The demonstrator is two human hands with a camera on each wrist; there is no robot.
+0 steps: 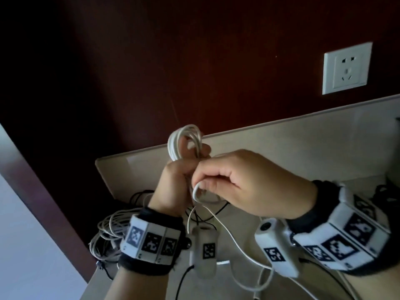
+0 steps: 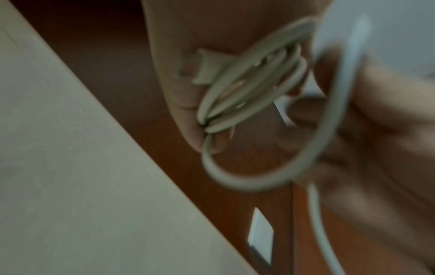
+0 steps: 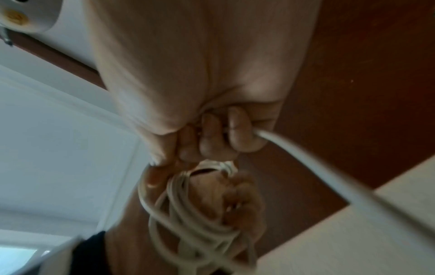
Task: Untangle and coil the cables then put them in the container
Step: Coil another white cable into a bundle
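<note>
A white cable (image 1: 184,139) is wound into a coil whose loops rise above my left hand (image 1: 173,180), which grips the bundle in a fist. My right hand (image 1: 238,180) pinches a loose loop of the same cable (image 1: 198,194) just beside the left fist. The free tail (image 1: 233,241) hangs down toward the table. In the left wrist view the coil (image 2: 247,89) lies against my thumb, with a loose loop (image 2: 270,176) below it. The right wrist view shows curled fingers (image 3: 235,134) holding the strand (image 3: 317,163), with the coil (image 3: 188,223) beyond them.
A tangle of white cables (image 1: 108,232) and black cables (image 1: 138,195) lies in a beige open box (image 1: 281,144) below my hands. A white wall socket (image 1: 346,68) sits on the dark red wall at the upper right. More dark cables (image 1: 385,191) lie at the right edge.
</note>
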